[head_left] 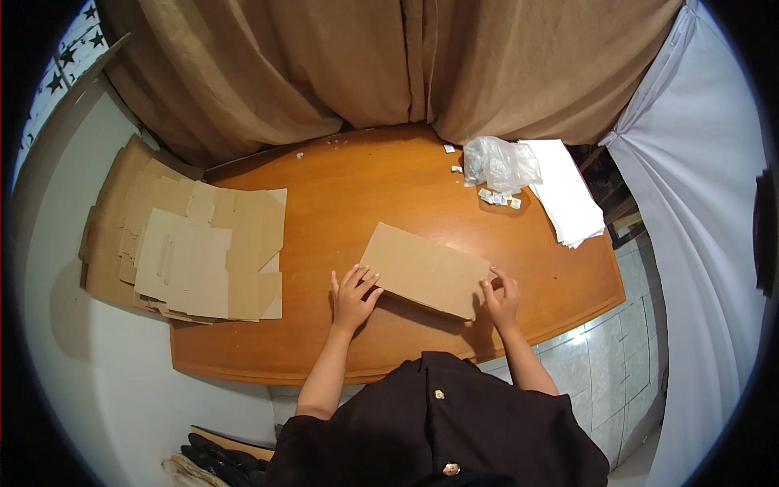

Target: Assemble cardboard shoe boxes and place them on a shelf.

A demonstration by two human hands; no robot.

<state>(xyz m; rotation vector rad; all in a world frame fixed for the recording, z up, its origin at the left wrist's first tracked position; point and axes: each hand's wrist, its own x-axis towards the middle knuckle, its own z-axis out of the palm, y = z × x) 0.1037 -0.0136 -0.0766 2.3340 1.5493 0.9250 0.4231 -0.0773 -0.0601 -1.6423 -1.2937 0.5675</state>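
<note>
A closed, flat cardboard box (pixel 426 268) lies tilted across the brown wooden table in front of me, its top plain and its near side in shadow. At its left end, my left hand (pixel 355 300) has its fingers spread, with the fingertips touching the corner. On the opposite end, my right hand (pixel 502 297) curls its fingers and thumb against the box's right edge. The underside of the box is hidden.
Flattened cardboard sheets (pixel 195 252) are piled at the table's left side. At the back right sit a clear plastic bag (pixel 499 162), several small packets (pixel 499 198) and a stack of white paper (pixel 565 193). Brown curtains (pixel 324 65) hang behind the table (pixel 324 219).
</note>
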